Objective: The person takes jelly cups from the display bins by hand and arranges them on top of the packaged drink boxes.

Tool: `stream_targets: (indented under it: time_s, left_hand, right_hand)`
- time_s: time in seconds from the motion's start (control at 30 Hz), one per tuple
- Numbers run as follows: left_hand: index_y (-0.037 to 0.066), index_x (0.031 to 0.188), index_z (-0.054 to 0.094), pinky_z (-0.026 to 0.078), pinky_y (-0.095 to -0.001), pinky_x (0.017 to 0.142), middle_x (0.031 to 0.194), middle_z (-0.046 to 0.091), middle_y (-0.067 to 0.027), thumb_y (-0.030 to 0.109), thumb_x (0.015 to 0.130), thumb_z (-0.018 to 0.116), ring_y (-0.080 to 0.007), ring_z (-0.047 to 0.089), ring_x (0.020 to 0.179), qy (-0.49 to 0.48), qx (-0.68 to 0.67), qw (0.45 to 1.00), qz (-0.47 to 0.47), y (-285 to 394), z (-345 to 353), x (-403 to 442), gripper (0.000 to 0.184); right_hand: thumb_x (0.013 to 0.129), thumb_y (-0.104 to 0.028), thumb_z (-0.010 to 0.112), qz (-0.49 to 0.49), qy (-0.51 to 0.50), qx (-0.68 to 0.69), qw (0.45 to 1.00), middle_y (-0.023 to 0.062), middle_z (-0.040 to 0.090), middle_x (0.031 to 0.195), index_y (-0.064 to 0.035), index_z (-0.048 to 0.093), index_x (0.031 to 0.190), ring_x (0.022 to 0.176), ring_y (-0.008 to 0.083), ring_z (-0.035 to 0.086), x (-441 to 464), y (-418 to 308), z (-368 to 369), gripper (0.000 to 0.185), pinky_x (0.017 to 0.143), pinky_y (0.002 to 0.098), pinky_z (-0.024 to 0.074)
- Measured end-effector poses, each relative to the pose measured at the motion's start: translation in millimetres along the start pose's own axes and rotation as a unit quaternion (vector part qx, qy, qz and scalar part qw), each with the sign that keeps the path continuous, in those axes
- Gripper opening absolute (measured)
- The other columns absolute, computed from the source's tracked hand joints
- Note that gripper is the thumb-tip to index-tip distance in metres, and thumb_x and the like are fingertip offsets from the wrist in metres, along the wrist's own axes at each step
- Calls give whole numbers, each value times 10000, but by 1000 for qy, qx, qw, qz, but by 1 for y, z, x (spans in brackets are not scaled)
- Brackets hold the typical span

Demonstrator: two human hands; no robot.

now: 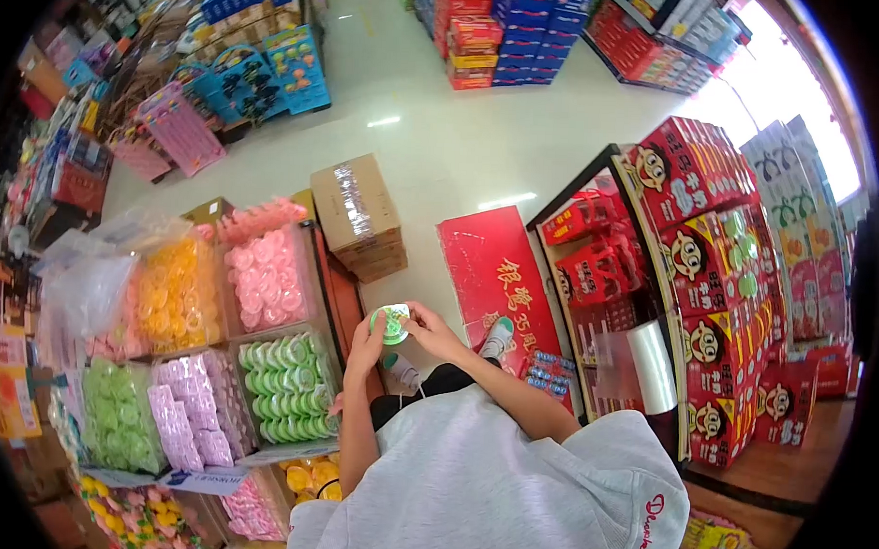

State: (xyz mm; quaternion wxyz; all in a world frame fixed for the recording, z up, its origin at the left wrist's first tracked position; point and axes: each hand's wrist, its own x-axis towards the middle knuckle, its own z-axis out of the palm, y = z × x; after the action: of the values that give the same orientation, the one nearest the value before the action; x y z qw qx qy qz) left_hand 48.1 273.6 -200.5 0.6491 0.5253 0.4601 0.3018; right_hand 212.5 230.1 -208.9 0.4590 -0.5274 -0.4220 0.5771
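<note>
In front of my body I hold a small round green-and-white pack (393, 325) with both hands; its contents are too small to make out. My left hand (365, 342) grips its left side. The fingers of my right hand (432, 335) close on its right edge. To the left stands a clear bin of similar green round packs (285, 387), stacked in rows. Behind it is a bin of pink round packs (265, 280), beside orange packs (179, 296).
Purple packs (195, 411) and light green packs (123, 416) fill other bins at left. A taped cardboard box (357, 209) stands ahead on the floor, near a red mat-like sheet (498, 272). At right, a shelf holds red cartons (713, 332) and a clear plastic roll (649, 367).
</note>
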Motion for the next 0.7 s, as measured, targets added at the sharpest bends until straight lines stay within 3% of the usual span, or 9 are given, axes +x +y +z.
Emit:
stream_targets:
  time_s: [0.17,0.27,0.33,0.43,0.57,0.63,0.7]
  left_hand:
    - [-7,1080,599,440,-259,763,926,609,-27,336,1019,436,-92,527,838,-22,12,1000,12,15,44,14,385]
    - [-15,1075,600,441,-266,748,907,609,-34,348,1015,437,-104,533,825,-19,13,1000,15,22,67,20,402]
    - [-24,1069,602,445,-268,734,892,609,-44,354,1015,427,-114,542,807,1,49,999,-16,32,82,23,420]
    - [-29,1073,605,450,-273,729,878,614,-60,358,1015,410,-120,553,804,-16,54,998,-18,45,102,27,437]
    - [-30,1077,608,455,-285,769,899,627,-75,343,1020,393,-129,568,843,-40,34,995,-81,63,126,26,434]
    - [-33,1098,602,452,-298,824,942,641,-88,328,1025,380,-142,579,898,-39,76,996,-2,57,133,27,431]
    - [-34,1113,597,448,-301,839,964,645,-94,321,1027,377,-145,579,913,-68,85,994,-1,57,135,28,427]
  right_hand:
    - [945,-153,578,-19,52,18,998,9,584,887,6,480,1283,813,80,549,-24,-32,-33,387,728,236,461]
    - [879,-172,667,-53,76,-55,994,68,603,959,5,447,1327,858,137,578,-37,-36,-49,529,789,275,480]
    - [776,-205,767,-147,114,-156,970,132,571,1059,-3,414,1357,933,212,588,-43,-37,-58,709,839,321,488]
    - [700,-216,814,-138,139,-184,963,170,500,1156,-11,403,1361,1042,271,553,-50,-42,-72,805,878,355,476]
    - [680,-198,813,-125,182,-207,953,180,462,1187,-19,410,1352,1113,302,511,-61,-53,-86,803,923,376,451]
    - [673,-178,806,-136,215,-232,939,179,452,1196,-26,420,1339,1133,320,493,-64,-57,-91,785,960,389,425]
    - [676,-174,804,-144,230,-228,935,177,452,1202,-28,426,1335,1138,322,493,-70,-63,-94,774,965,389,422]
